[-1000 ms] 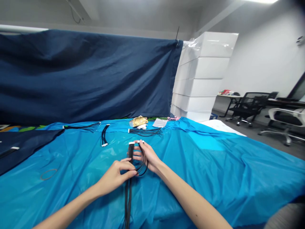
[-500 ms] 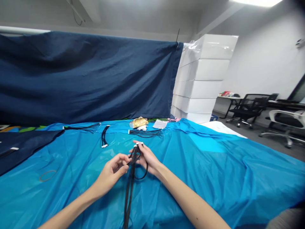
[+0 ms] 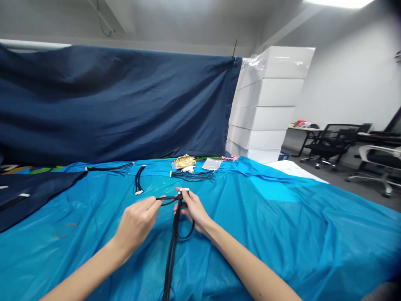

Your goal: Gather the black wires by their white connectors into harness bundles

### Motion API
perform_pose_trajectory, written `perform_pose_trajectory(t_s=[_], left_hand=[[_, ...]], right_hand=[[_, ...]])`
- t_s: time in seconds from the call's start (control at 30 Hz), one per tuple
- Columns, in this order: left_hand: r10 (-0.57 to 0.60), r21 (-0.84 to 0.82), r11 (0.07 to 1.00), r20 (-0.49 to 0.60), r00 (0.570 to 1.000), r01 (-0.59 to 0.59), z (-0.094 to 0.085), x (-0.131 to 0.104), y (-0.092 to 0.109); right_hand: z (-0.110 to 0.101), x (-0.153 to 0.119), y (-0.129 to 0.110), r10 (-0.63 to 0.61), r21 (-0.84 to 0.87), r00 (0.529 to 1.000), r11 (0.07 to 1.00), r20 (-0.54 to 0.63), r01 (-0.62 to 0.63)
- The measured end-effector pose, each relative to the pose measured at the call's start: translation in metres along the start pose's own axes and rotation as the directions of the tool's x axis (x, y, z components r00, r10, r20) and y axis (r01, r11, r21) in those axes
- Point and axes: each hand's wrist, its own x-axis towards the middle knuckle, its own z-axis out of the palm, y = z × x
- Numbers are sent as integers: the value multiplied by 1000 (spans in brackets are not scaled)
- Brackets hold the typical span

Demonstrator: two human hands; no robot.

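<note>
My right hand grips the white connector end of a black cable bundle, which hangs down over the blue sheet. One part of the bundle curves in a loop below my right hand. To the left, my left hand pinches several thin black wires and holds them out sideways from the connector. These wires are stretched between the two hands.
On the blue sheet lie more black cable bundles, a short one and a tan ring. A gold packet and a clear bag lie farther back. White boxes stand behind.
My left hand has moved left and closed on several wires, pulling them sideways out of the bundle. My right hand stays at the connector.
</note>
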Motion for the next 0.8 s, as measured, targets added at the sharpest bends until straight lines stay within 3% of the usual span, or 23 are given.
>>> perform_pose_trajectory(t_s=[0.07,0.13,0.2,0.27,0.37,0.4,0.43,0.47,0.53,0.63,0.73,0.8], left_hand=[[-241,-234,936,115,964,263,5,0,13],[-380,-402,802,228,896,442,12,3,24],[-414,-466,731,279,867,499,23,10,29],[-406,-485,722,279,870,493,37,22,27],[-447,-521,708,191,874,476,57,46,14],[-477,-552,657,223,850,513,62,54,9],[-500,-584,565,320,805,583,65,61,5],[-490,-600,474,429,759,645,67,66,1],[-425,-598,386,561,710,703,66,71,-2],[-367,-591,424,580,727,686,57,68,-2],[-334,-545,545,556,761,637,49,58,-4],[-292,-492,619,580,761,612,44,54,-8]], right_hand=[[0,0,1,-45,-38,999,998,-30,44],[0,0,1,-77,-75,996,994,-42,74],[1,-2,0,-94,-109,995,990,-35,89],[2,-5,0,-106,-141,994,985,-20,103],[4,-7,0,-117,-181,993,976,27,120],[4,-8,1,-115,-187,992,975,53,123],[5,-8,2,-113,-191,990,973,80,126],[5,-8,3,-111,-191,989,973,102,129],[5,-7,4,-114,-187,985,973,126,137],[5,-6,5,-123,-177,984,974,127,144],[6,-7,4,-116,-165,982,976,149,141],[7,-7,3,-106,-158,980,978,171,133]])
